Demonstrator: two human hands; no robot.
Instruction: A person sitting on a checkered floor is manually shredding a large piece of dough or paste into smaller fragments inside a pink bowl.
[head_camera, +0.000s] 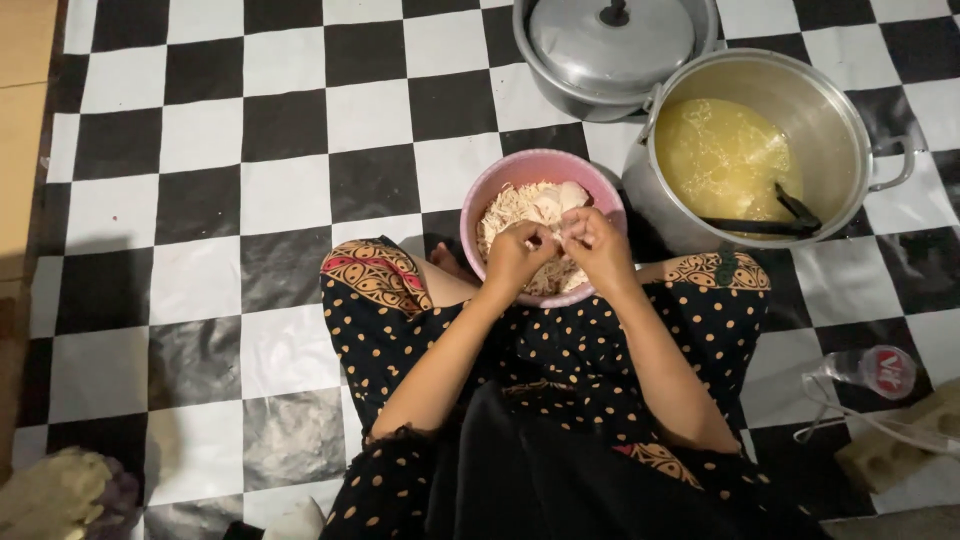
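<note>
A pink bowl (500, 183) full of pale shredded meat (515, 208) rests in front of my crossed legs on the checkered floor. Both hands hover over the bowl's near side. My left hand (516, 255) and my right hand (592, 243) pinch the same small piece of meat between their fingertips, close together. A few bigger pale chunks lie at the bowl's far side.
A large metal pot (835, 120) of yellow broth with a dark ladle (770, 222) stands right of the bowl. A second pot with a lid (610, 45) sits behind it. A clear plastic bottle (870, 370) lies at my right, cloth bundle at lower left.
</note>
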